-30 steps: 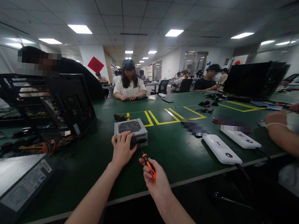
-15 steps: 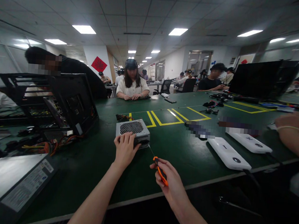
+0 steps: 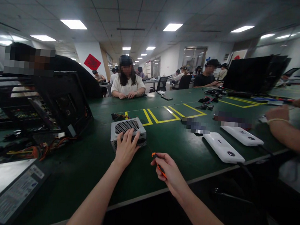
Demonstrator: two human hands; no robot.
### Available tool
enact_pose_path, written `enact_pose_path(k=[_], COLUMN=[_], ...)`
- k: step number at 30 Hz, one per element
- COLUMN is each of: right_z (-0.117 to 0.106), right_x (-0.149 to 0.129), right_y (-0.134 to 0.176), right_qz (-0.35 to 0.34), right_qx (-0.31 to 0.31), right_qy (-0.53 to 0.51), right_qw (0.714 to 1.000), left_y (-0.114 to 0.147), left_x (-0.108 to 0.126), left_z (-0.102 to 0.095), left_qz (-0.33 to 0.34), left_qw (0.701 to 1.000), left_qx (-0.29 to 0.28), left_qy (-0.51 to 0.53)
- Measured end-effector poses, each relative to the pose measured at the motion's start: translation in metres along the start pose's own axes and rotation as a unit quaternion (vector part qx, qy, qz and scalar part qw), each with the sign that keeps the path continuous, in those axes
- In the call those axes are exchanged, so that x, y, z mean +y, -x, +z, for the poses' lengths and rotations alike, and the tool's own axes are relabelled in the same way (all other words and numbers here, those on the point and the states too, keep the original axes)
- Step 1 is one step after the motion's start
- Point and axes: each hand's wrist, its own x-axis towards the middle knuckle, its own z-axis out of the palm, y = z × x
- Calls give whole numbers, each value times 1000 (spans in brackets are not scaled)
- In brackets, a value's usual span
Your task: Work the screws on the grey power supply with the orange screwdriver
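Observation:
A grey metal computer power supply (image 3: 130, 126) with a honeycomb grille on top stands on the green table in front of me. My left hand (image 3: 126, 147) holds it, the fingers spread over the top near side and the thumb against its right side. In my right hand (image 3: 167, 170) is a screwdriver (image 3: 159, 166) with an orange and black handle. Its thin dark shaft points up and left toward the power supply's right side. Whether the tip touches the box, I cannot tell.
An open black computer case (image 3: 61, 104) stands on the left, with loose coloured cables (image 3: 44, 148) before it. A larger silver power supply (image 3: 9, 187) lies at near left. Two white power banks (image 3: 223, 147) lie at right, near another person's arm (image 3: 290, 128). A person (image 3: 128, 79) sits opposite.
The view has swung slightly to the right. My left fingers have spread and lie further over the power supply's top. The screwdriver appears slightly farther from the box's side.

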Motion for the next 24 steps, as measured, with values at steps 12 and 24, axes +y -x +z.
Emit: enact_pose_path(k=[12,24], right_z=[-4,-7], right_x=[4,22], right_y=[-9,0], right_qz=[-60,-290], right_qx=[33,120], right_qy=[101,430], right_qw=[992,847], left_y=[-1,-1], left_x=[-1,0], left_z=[4,5], left_qz=[-34,-41], left_qw=[998,997], left_qx=[12,24], left_qy=[46,67])
